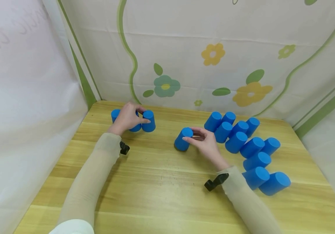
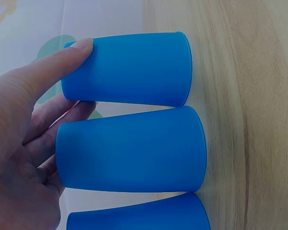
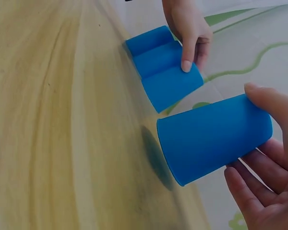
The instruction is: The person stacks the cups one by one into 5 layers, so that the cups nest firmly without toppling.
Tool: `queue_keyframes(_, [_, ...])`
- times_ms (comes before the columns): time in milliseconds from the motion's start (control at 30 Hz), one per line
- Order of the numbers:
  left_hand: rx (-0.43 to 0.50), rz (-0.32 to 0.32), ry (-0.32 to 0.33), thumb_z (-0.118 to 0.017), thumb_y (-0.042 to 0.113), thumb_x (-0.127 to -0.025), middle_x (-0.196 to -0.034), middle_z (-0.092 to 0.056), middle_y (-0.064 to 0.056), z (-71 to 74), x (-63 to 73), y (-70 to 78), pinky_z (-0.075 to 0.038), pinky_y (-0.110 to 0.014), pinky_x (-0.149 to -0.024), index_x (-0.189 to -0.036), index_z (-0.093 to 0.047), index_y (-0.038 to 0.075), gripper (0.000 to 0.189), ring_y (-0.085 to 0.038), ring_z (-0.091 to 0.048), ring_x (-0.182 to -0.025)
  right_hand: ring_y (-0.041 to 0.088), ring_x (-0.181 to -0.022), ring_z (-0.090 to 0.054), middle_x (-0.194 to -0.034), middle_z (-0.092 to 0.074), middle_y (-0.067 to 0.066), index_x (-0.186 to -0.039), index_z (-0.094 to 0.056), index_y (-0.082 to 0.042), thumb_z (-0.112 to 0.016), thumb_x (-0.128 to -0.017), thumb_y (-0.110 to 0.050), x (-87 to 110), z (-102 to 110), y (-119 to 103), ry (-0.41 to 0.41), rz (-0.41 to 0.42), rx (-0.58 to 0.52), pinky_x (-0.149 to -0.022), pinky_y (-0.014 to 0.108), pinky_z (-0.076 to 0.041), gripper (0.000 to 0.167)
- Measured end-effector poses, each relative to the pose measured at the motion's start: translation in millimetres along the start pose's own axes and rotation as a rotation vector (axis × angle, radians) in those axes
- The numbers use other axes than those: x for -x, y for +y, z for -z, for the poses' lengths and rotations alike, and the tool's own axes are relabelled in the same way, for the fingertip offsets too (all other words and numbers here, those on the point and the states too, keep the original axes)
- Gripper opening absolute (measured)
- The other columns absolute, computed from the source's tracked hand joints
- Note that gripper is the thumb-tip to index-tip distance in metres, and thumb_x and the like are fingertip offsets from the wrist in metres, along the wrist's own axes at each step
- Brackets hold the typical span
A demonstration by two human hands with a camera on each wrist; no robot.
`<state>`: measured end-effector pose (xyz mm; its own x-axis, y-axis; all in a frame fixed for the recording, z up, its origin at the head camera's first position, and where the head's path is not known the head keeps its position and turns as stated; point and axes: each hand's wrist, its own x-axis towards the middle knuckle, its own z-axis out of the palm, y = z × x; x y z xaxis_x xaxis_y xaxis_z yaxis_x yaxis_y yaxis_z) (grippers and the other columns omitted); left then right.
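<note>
Three blue cups stand upside down in a touching row at the table's back left. My left hand (image 1: 128, 117) pinches the rightmost one (image 2: 134, 69) near its top, thumb on one side and fingers on the other. Beside it the middle cup (image 2: 132, 151) stands close to the curled fingers. With thumb and fingers, my right hand (image 1: 206, 144) holds another upside-down blue cup (image 1: 182, 140) by its upper part, right of the row. In the right wrist view this cup (image 3: 213, 136) is tilted, its rim just above the table with a shadow beneath.
Several more upside-down blue cups (image 1: 236, 142) stand in a crooked cluster on the right of the wooden table (image 1: 161, 195), some beside my right forearm. A flowered white curtain (image 1: 185, 39) rises behind the back edge, and white cloth (image 1: 18, 113) hangs at the left.
</note>
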<state>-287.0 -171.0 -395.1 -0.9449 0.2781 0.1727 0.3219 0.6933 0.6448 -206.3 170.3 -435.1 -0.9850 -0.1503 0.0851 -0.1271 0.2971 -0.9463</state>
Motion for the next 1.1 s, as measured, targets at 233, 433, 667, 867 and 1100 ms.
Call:
queue_keyframes(233, [-0.008,0.017,-0.006,-0.091,0.030,-0.079,-0.109,-0.070,-0.004,0.3,1.1,0.9,-0.051,-0.042,-0.090,-0.116,-0.076,0.009,0.045,-0.025,-0.060,-0.104,0.022,-0.114,-0.064,-0.124,-0.068,0.006,-0.130,-0.068,-0.010,-0.085,-0.086,-0.031,-8.1,-19.1,2.1,0.007,0.074,-0.061,-0.094,0.033,-0.055,0.052])
queue_keyframes(433, [-0.014,0.024,-0.012,-0.090,0.030,-0.080,-0.109,-0.068,-0.004,0.1,0.9,1.1,-0.050,-0.043,-0.091,-0.115,-0.076,0.008,0.044,-0.029,-0.059,-0.106,0.020,-0.114,-0.064,-0.124,-0.068,0.003,-0.132,-0.068,-0.013,-0.084,-0.087,-0.034,-19.3,-34.7,3.8,0.024,0.088,-0.082,-0.095,0.034,-0.054,0.052])
queue_keyframes(667, [-0.014,0.023,-0.017,-0.091,0.030,-0.079,-0.109,-0.069,-0.005,1.0,-0.1,1.1,-0.051,-0.044,-0.090,-0.116,-0.075,0.007,0.046,-0.028,-0.059,-0.105,0.022,-0.113,-0.064,-0.122,-0.068,0.005,-0.131,-0.068,-0.012,-0.084,-0.086,-0.035,-36.4,-53.6,1.3,0.044,0.060,-0.108,-0.095,0.034,-0.054,0.053])
queue_keyframes(867, [-0.020,0.020,-0.015,-0.091,0.031,-0.079,-0.109,-0.070,-0.005,1.1,-1.4,1.4,-0.051,-0.043,-0.091,-0.116,-0.075,0.007,0.046,-0.026,-0.061,-0.104,0.021,-0.111,-0.065,-0.121,-0.069,0.005,-0.130,-0.069,-0.011,-0.085,-0.086,-0.033,-52.9,-68.0,-3.7,0.056,0.063,-0.130,-0.092,0.034,-0.055,0.052])
queue_keyframes(1100, [-0.021,0.023,-0.016,-0.090,0.030,-0.080,-0.109,-0.070,-0.006,0.9,-1.5,1.8,-0.052,-0.043,-0.091,-0.115,-0.076,0.007,0.044,-0.027,-0.062,-0.104,0.020,-0.111,-0.064,-0.121,-0.070,0.004,-0.131,-0.069,-0.009,-0.085,-0.087,-0.032,-69.9,-81.1,-3.2,0.061,0.087,-0.126,-0.092,0.034,-0.055,0.052])
